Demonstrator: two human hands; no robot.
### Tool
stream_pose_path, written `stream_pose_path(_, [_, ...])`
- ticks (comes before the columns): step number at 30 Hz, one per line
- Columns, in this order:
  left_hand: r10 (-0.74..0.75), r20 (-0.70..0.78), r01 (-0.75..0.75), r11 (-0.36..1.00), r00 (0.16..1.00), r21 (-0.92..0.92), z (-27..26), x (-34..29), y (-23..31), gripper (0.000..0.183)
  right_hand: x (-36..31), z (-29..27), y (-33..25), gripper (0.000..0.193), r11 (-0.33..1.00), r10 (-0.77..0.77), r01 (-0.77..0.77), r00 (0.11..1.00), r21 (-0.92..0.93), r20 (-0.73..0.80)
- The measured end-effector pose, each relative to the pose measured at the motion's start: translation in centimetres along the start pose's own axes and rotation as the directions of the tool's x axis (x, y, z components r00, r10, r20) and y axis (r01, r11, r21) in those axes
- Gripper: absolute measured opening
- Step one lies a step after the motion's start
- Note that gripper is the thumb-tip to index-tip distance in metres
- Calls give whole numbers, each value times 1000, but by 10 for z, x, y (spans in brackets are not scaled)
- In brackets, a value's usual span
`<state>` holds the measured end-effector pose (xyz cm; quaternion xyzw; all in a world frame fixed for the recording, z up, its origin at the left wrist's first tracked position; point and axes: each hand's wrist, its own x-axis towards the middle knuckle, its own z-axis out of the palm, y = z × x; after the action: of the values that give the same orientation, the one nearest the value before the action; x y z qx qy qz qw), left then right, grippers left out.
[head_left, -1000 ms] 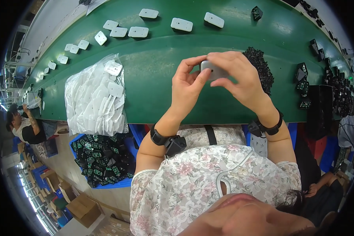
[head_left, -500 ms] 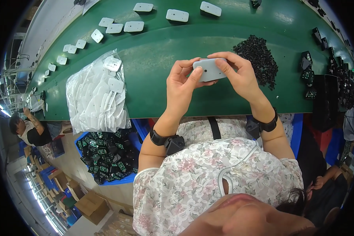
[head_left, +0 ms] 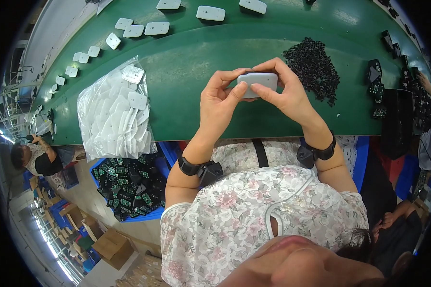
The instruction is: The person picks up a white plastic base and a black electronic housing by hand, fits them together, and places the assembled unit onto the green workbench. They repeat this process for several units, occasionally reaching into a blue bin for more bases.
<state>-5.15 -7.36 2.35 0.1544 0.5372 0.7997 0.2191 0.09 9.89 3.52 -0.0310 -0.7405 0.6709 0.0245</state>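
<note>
Between my two hands, above the green work surface, is a pale grey plastic cover [head_left: 265,80] with rounded corners. My left hand [head_left: 221,95] grips its left end, thumb on the face and fingers behind. My right hand [head_left: 285,93] closes on the right side, its thumb pressed on the cover's lower middle and its fingers around the far edge. A dark edge shows behind the cover's top; what it belongs to is hidden. To the left lies a clear plastic bag [head_left: 112,112] full of similar white covers. Beyond my right hand is a heap of small black parts [head_left: 313,67].
White covers [head_left: 157,28] lie spaced in a curved row along the far side of the green table [head_left: 191,115]. A blue bin [head_left: 153,214] of black and green circuit parts stands below at left. Black parts [head_left: 376,88] and a black box [head_left: 396,119] sit at right. Other people work nearby.
My right thumb has slid inward and down across the cover, which now looks slightly tilted. The covers on the table appear shifted a little up and left in view.
</note>
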Motion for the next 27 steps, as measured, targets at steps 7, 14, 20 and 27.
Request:
stream_pose_path(7, [-2, 37, 1, 1000, 999, 30, 0, -1, 1, 20, -3, 0, -1, 35, 1000, 9, -9, 1000, -8, 7])
stream_pose_path(14, [67, 72, -67, 998, 995, 8, 12, 19, -1, 22, 5, -17, -6, 30, 990, -128, 126, 991, -60, -35])
stream_pose_path(20, [51, 77, -47, 997, 996, -55, 35, 65, -1, 28, 31, -55, -10, 31, 989, -51, 71, 988, 133, -147])
stream_pose_path(27, [-21, 88, 6, 985, 996, 172, 32, 87, -27, 51, 114, -136, 30, 30, 998, -11, -10, 934, -56, -356])
